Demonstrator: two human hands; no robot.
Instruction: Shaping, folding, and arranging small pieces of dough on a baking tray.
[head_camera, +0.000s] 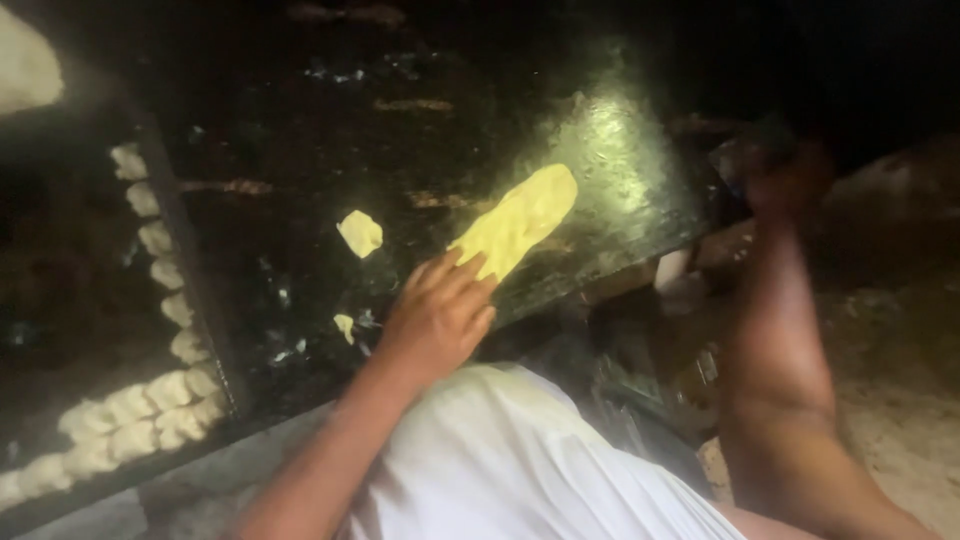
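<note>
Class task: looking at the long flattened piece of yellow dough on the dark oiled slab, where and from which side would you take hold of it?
Probably the flattened dough by its near, lower end, where the left hand already rests. It lies thin and flat, slanting away up-right, so slide fingertips under that edge from the person's side.

Dim, murky view, glare on the dark slab (610, 150), motion blur at right, black edges.

At frame centre the flattened dough (515, 222) lies on the table (620, 170), with the left hand (440, 315) touching its lower end. A small dough piece (360, 233) sits to its left; dough balls (150, 300) line the table's left edge.
</note>
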